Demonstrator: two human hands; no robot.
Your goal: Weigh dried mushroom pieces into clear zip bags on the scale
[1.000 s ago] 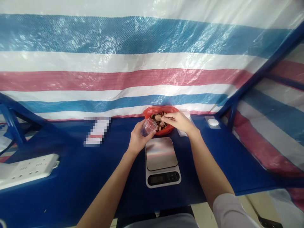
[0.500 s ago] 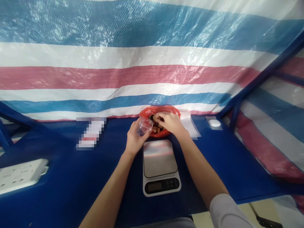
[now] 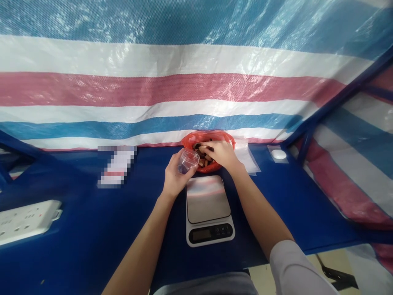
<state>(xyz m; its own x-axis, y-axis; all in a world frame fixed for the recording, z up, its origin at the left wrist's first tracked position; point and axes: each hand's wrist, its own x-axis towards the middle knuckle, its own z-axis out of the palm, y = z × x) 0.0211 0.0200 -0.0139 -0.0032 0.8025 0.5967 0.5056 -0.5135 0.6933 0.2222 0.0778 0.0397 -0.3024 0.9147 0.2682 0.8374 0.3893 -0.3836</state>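
Note:
My left hand (image 3: 176,174) is wrapped round a small clear plastic cup (image 3: 188,160), tilted towards the red plastic bag (image 3: 193,137) on its right. The bag stands open and holds dried brown and tan pieces (image 3: 206,163), whose exact kind I cannot make out. Over the bag's mouth, my right hand (image 3: 222,153) has its fingertips pinched together among those pieces, seemingly with some between them. Just in front of the bag lies a white digital kitchen scale (image 3: 208,200) with a bare metal plate and a dark display.
Clear plastic bags (image 3: 247,157) lie right of the red bag. Further right is a white round object (image 3: 278,154) on a clear packet. A white power strip (image 3: 29,221) and a blurred-out paper (image 3: 118,168) are on the blue table (image 3: 92,229). Striped sheeting (image 3: 153,88) hangs behind.
The view has tipped slightly down, so the table things sit a little higher in the picture. My right hand has shifted slightly in the red bag; the left keeps hold of the cup.

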